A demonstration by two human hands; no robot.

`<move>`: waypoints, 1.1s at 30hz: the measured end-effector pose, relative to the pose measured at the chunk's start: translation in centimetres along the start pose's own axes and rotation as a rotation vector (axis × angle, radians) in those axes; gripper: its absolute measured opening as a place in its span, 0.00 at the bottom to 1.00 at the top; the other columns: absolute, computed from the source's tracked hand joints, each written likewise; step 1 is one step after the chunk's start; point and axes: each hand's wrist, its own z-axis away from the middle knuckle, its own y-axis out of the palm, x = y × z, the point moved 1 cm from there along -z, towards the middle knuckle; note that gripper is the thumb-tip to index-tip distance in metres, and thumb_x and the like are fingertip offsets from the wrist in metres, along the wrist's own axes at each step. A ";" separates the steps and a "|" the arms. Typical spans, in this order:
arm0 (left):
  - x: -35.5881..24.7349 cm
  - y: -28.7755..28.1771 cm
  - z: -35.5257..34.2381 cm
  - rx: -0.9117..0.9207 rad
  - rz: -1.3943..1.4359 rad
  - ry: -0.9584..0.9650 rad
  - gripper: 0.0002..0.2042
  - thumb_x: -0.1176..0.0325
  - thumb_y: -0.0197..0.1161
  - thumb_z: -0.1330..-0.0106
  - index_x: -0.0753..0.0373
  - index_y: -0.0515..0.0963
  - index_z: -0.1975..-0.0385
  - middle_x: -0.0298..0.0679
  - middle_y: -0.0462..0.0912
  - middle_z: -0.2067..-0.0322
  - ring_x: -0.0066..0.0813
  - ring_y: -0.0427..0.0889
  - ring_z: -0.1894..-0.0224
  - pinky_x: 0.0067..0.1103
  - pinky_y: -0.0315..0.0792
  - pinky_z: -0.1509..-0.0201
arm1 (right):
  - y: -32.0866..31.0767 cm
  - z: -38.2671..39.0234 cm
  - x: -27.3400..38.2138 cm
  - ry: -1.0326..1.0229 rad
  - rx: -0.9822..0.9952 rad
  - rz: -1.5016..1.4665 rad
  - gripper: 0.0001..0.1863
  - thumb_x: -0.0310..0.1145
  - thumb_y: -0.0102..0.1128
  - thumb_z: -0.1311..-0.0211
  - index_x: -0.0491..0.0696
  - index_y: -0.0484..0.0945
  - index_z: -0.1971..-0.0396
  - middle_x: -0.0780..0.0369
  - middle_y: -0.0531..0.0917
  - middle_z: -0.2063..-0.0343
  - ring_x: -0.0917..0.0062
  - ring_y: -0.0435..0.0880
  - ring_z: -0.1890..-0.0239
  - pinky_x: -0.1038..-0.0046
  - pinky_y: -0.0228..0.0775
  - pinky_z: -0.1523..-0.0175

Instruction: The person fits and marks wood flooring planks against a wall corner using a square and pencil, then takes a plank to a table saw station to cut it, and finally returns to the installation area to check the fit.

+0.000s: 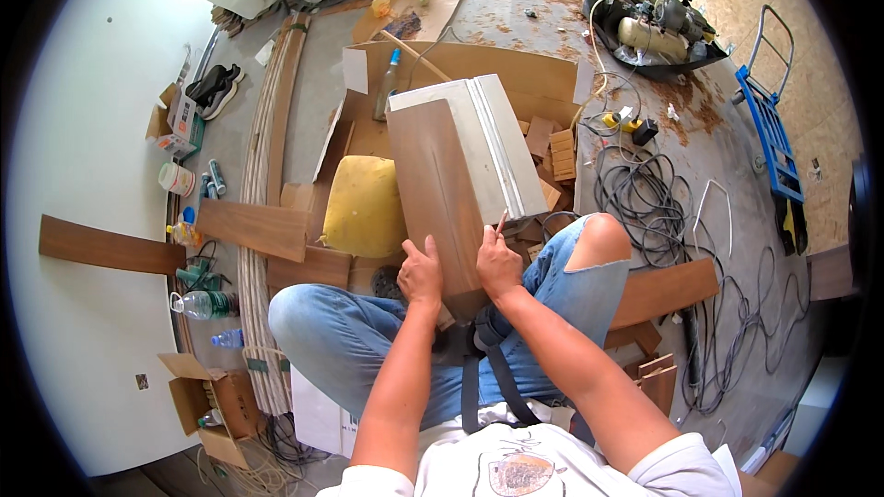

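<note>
Shows a few dark characters, partly covered, on a white carton (316, 412) at the lower left. Carries coloured print, too small to read, on a white, orange and green box (183, 124) at the far left. Bears blurred reddish marking on a white tub (176, 178) just nearer, and thin, unreadable strokes above an oval motif on the white T-shirt (451, 469).

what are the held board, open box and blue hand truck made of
Board: wood or wood-look laminate, smooth brown, visible grain.
Box: probably cardboard, matte tan, folded flaps.
Hand truck: slim blue bars suggest painted metal, though plastic is possible.
</note>
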 end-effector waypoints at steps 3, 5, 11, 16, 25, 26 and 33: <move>0.1 -0.1 0.2 0.001 0.002 0.001 0.26 0.42 0.47 0.22 0.65 0.67 0.53 0.62 0.86 0.70 0.63 0.87 0.65 0.48 0.79 0.59 | -0.3 0.2 0.1 -0.001 0.002 -0.004 0.19 0.29 0.48 0.31 0.41 0.72 0.43 0.52 0.87 0.60 0.62 0.91 0.70 0.63 0.84 0.70; 0.0 -0.2 0.5 0.017 -0.003 -0.005 0.27 0.41 0.47 0.22 0.65 0.67 0.53 0.61 0.86 0.70 0.63 0.87 0.65 0.49 0.79 0.59 | -0.6 0.3 0.2 0.020 0.035 -0.008 0.18 0.30 0.49 0.30 0.43 0.72 0.43 0.51 0.88 0.62 0.60 0.90 0.70 0.61 0.83 0.69; -0.4 -0.5 0.6 0.052 0.034 -0.026 0.27 0.41 0.46 0.22 0.66 0.67 0.53 0.62 0.86 0.69 0.63 0.86 0.63 0.49 0.79 0.57 | -0.5 0.1 -0.2 0.021 0.080 0.016 0.17 0.31 0.49 0.29 0.44 0.73 0.44 0.52 0.88 0.65 0.60 0.90 0.71 0.60 0.83 0.70; -2.0 -4.7 -0.8 0.110 0.076 -0.024 0.28 0.42 0.48 0.23 0.68 0.69 0.52 0.65 0.85 0.64 0.65 0.85 0.58 0.48 0.78 0.51 | -3.8 -1.7 1.1 0.023 0.072 -0.077 0.16 0.31 0.50 0.29 0.43 0.75 0.46 0.50 0.88 0.68 0.59 0.90 0.69 0.57 0.83 0.64; -2.6 -13.4 -14.7 0.291 0.010 0.137 0.35 0.38 0.55 0.28 0.73 0.78 0.48 0.67 0.81 0.49 0.64 0.80 0.44 0.44 0.73 0.39 | -14.5 -13.5 0.1 0.085 0.318 -0.740 0.15 0.36 0.55 0.29 0.43 0.83 0.53 0.57 0.88 0.74 0.70 0.88 0.77 0.67 0.81 0.65; -3.8 -15.7 -15.8 0.351 0.003 0.179 0.34 0.38 0.56 0.28 0.70 0.79 0.47 0.63 0.82 0.48 0.60 0.81 0.43 0.42 0.73 0.38 | -15.2 -15.0 -0.9 0.092 0.298 -0.751 0.15 0.36 0.56 0.29 0.43 0.83 0.53 0.58 0.88 0.74 0.71 0.89 0.76 0.68 0.81 0.65; 3.2 -14.7 -28.4 0.507 -0.136 0.230 0.36 0.39 0.56 0.27 0.56 0.65 0.26 0.51 0.75 0.33 0.48 0.72 0.30 0.35 0.66 0.27 | -11.9 -25.5 -5.7 -0.040 0.085 -0.371 0.13 0.36 0.58 0.33 0.45 0.84 0.55 0.52 0.89 0.69 0.59 0.90 0.65 0.60 0.81 0.55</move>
